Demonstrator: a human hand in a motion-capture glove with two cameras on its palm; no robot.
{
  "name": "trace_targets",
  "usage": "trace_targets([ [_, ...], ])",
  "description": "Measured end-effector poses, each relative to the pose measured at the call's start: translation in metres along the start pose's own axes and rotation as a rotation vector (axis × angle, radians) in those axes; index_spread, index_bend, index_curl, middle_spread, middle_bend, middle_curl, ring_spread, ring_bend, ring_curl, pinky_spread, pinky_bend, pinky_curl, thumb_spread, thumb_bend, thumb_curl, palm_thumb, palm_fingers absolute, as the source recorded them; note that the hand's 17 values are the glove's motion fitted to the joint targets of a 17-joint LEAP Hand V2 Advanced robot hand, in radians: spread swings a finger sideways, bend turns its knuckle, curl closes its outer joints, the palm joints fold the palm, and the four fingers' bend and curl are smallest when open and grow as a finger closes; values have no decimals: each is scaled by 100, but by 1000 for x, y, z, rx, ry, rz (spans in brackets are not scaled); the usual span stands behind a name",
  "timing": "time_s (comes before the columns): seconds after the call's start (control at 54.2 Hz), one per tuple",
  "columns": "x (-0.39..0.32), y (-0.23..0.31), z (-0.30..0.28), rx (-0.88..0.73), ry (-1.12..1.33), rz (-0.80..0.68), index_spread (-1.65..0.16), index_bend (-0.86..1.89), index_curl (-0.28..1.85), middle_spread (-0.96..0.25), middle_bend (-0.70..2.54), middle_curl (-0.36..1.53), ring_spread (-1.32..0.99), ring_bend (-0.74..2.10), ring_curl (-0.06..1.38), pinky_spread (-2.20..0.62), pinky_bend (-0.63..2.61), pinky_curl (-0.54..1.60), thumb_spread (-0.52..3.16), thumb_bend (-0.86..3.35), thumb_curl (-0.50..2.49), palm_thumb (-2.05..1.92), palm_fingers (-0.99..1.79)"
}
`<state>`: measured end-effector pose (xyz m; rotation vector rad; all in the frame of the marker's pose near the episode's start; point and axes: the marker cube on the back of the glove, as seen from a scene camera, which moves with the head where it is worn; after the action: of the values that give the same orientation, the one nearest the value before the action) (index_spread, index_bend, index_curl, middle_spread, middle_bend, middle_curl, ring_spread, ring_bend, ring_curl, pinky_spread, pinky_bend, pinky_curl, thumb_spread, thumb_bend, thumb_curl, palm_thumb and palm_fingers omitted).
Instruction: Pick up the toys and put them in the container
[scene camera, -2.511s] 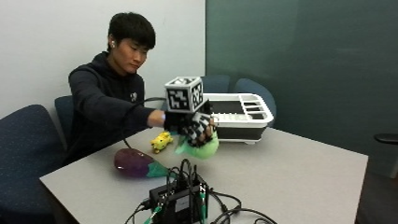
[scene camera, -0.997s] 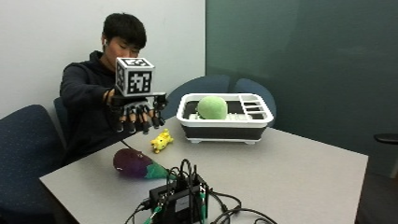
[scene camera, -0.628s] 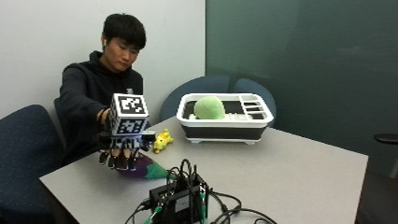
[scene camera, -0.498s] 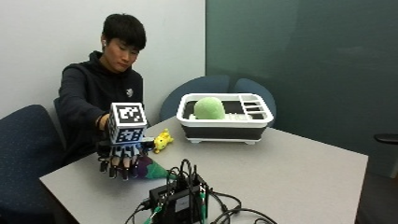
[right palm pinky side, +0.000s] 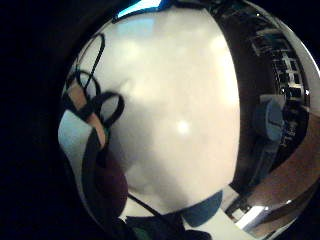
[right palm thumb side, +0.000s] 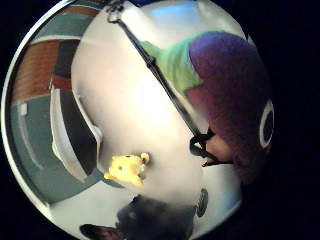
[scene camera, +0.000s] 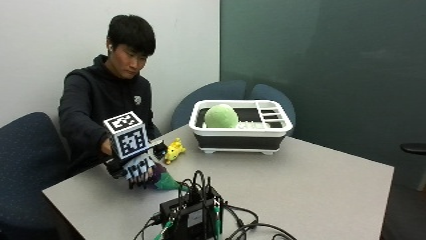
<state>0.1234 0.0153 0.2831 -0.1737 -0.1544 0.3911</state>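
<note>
Purple toy: a plush with a green end lies on the table under the gloved hand; only its green tip and a strip of purple show past the fingers in the outside view. In the thumb-side palm view it fills much of the picture, close against the palm.
Right hand: lowered onto the purple toy, fingers pointing down over it. Whether they are curled round it or only resting on it, I cannot tell.
Yellow toy: a small plush on the table just beyond the hand, between it and the container; also seen in the thumb-side palm view.
Green toy: a round plush already inside the container, well away from the hand.
Container: a white tub with a dark lower band, standing on the table past the yellow toy.
Table: pale grey top.
Black box: with cables, at the table's near edge, just beside the hand.
</note>
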Motion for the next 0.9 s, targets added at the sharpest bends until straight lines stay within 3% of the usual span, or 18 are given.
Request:
trace_targets([
  [0.111, -6, -5, -24, 85, -74, -63, -19, 32, 19, -19, 82, 57, -32, 119, 53, -36, 106, 44, 104, 19, 64, 71, 108],
  [0.203, -26, -12, -78, 140, -195, -165, -24, 49, 25, -22, 93, 64, -34, 122, 57, -38, 102, 45, 91, 19, 71, 72, 112],
  [0.314, -88, 0, -137, 216, -284, -280, -28, 61, 32, -24, 99, 71, -36, 126, 59, -39, 103, 47, 76, 19, 78, 73, 108],
  [0.462, -183, 21, -178, 320, -184, -446, -32, 71, 39, -26, 103, 77, -36, 129, 62, -40, 106, 51, 60, 19, 87, 73, 102],
  [0.628, -266, 30, -179, 271, -125, -541, -35, 73, 47, -27, 105, 83, -37, 132, 64, -40, 111, 54, 47, 17, 93, 70, 93],
  [0.757, -305, 25, -151, 221, -90, -496, -36, 64, 51, -28, 103, 85, -36, 134, 65, -40, 119, 57, 44, 13, 96, 67, 82],
  [0.849, -317, 22, -129, 167, -83, -456, -33, 47, 50, -27, 95, 85, -36, 136, 65, -40, 128, 58, 47, 9, 96, 64, 70],
  [0.905, -317, 21, -122, 129, -122, -464, -27, 24, 46, -25, 79, 80, -33, 134, 63, -39, 133, 57, 72, 3, 90, 51, 44],
])
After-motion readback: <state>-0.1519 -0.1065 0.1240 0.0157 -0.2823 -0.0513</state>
